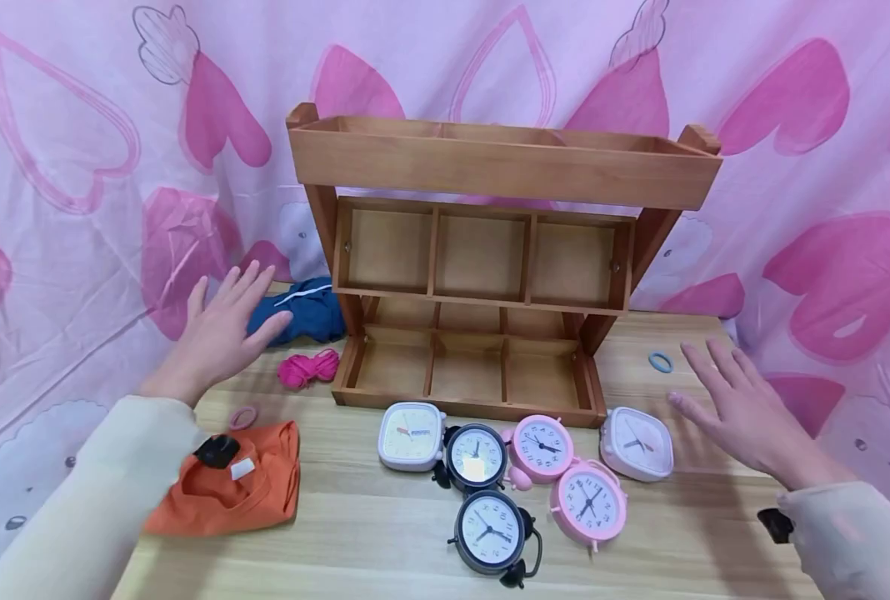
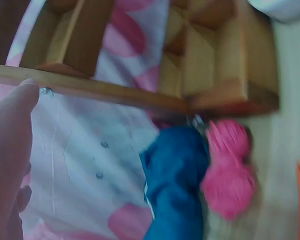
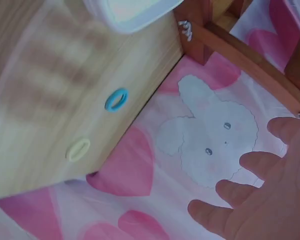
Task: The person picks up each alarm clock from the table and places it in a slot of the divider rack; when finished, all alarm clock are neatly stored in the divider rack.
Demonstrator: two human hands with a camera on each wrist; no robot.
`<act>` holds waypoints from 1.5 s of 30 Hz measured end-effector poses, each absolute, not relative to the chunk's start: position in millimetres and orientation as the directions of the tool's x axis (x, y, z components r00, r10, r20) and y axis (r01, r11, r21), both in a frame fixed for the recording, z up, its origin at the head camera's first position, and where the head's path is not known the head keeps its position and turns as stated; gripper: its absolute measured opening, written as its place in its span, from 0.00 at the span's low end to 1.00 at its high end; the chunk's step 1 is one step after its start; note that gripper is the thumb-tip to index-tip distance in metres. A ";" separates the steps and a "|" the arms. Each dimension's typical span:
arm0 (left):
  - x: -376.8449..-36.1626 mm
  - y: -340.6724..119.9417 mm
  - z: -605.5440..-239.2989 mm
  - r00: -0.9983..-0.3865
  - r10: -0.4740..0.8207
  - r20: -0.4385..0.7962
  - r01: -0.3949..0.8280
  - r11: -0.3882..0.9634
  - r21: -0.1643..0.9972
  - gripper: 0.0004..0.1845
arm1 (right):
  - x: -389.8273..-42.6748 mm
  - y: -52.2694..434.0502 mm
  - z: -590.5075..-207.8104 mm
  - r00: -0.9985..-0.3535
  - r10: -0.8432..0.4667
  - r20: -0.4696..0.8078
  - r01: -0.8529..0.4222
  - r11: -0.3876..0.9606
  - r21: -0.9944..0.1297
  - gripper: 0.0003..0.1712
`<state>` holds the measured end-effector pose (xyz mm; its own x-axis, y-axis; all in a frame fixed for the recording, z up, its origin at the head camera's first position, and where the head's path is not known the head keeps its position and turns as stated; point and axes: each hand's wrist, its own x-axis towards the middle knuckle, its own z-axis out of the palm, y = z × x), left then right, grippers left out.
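Note:
My left hand (image 1: 216,337) hovers with spread fingers over the table's left side, near a rolled blue cloth (image 1: 302,312) and a bright pink yarn skein (image 1: 307,367). On the right, my other hand (image 1: 748,408) is held out with straight fingers, close to a blue ring (image 1: 660,362). Neither hand holds anything. Between them stands a tiered wooden shelf (image 1: 505,171) with compartments. Alarm clocks lie in front of it: a white square one (image 1: 411,436) at left, another white one (image 1: 637,443) at right, two black ones (image 1: 490,532) and two pink ones (image 1: 589,502) between.
A folded orange cloth (image 1: 265,492) lies at the table's left front, with a pink ring (image 1: 243,417) behind it. The right wrist view shows a pale yellow ring (image 3: 78,150) near the table edge. A pink heart-patterned curtain (image 1: 430,50) hangs behind the shelf.

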<state>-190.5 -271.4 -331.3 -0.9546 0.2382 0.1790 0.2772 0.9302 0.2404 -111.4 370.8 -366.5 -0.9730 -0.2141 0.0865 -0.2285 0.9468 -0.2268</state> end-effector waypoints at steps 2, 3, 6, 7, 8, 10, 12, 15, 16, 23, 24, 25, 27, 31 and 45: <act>-195.5 -264.3 -330.1 -0.953 0.217 0.213 0.276 0.910 0.310 0.41 | -106.7 369.6 -371.6 -0.968 -0.222 0.114 -0.244 0.938 -0.248 0.47; -198.2 -260.6 -329.9 -0.950 0.210 0.232 0.281 0.897 0.341 0.40 | -104.2 368.6 -374.4 -0.967 -0.223 0.122 -0.248 0.933 -0.261 0.48; -206.7 -248.6 -329.5 -0.943 0.186 0.276 0.295 0.853 0.431 0.39 | -97.0 364.0 -383.8 -0.967 -0.217 0.133 -0.248 0.921 -0.300 0.50; -210.0 -244.6 -330.1 -0.940 0.177 0.291 0.301 0.833 0.464 0.38 | -95.2 362.0 -387.5 -0.967 -0.214 0.140 -0.248 0.918 -0.311 0.50; -213.4 -240.4 -330.4 -0.938 0.170 0.301 0.306 0.812 0.496 0.37 | -93.4 360.5 -392.0 -0.967 -0.210 0.142 -0.246 0.915 -0.320 0.51; -219.9 -231.8 -331.5 -0.938 0.141 0.315 0.306 0.764 0.568 0.37 | -90.1 357.8 -401.9 -0.966 -0.208 0.152 -0.250 0.903 -0.349 0.52; -225.6 -223.0 -332.7 -0.949 0.105 0.298 0.284 0.700 0.656 0.38 | -87.5 355.6 -412.7 -0.963 -0.214 0.164 -0.261 0.892 -0.369 0.52; -233.3 -209.4 -333.3 -0.963 0.061 0.261 0.247 0.578 0.778 0.39 | -84.8 352.9 -426.6 -0.967 -0.218 0.131 -0.253 0.880 -0.402 0.54; -235.8 -205.2 -333.4 -0.968 0.054 0.246 0.236 0.540 0.808 0.39 | -84.2 352.0 -430.5 -0.970 -0.216 0.116 -0.245 0.878 -0.410 0.55; -250.4 -184.7 -337.5 -0.972 -0.003 0.235 0.210 0.435 0.875 0.35 | -81.2 349.7 -452.0 -0.980 -0.195 0.044 -0.194 0.871 -0.451 0.62; -251.6 -183.4 -338.9 -0.973 -0.013 0.231 0.202 0.435 0.877 0.34 | -80.9 350.1 -454.0 -0.980 -0.195 0.045 -0.194 0.869 -0.456 0.62; -252.5 -182.3 -340.1 -0.973 -0.019 0.231 0.201 0.433 0.879 0.34 | -80.7 350.6 -455.9 -0.979 -0.198 0.050 -0.199 0.867 -0.457 0.63; -253.9 -181.0 -342.8 -0.971 -0.022 0.237 0.203 0.441 0.874 0.33 | -80.8 351.6 -458.3 -0.976 -0.212 0.051 -0.211 0.866 -0.453 0.63; -255.1 -180.8 -347.6 -0.969 -0.026 0.245 0.208 0.450 0.868 0.32 | -81.1 353.0 -459.4 -0.976 -0.217 0.005 -0.195 0.870 -0.453 0.63; -253.2 -182.9 -350.9 -0.972 -0.025 0.233 0.194 0.471 0.861 0.33 | -76.3 356.9 -457.2 -0.983 -0.157 0.094 -0.183 0.886 -0.427 0.57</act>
<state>-253.2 -182.9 -350.9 -0.9722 -0.0245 0.2328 0.1942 0.4705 0.8608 -76.3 356.9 -457.2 -0.9831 -0.1574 0.0938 -0.1825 0.8858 -0.4267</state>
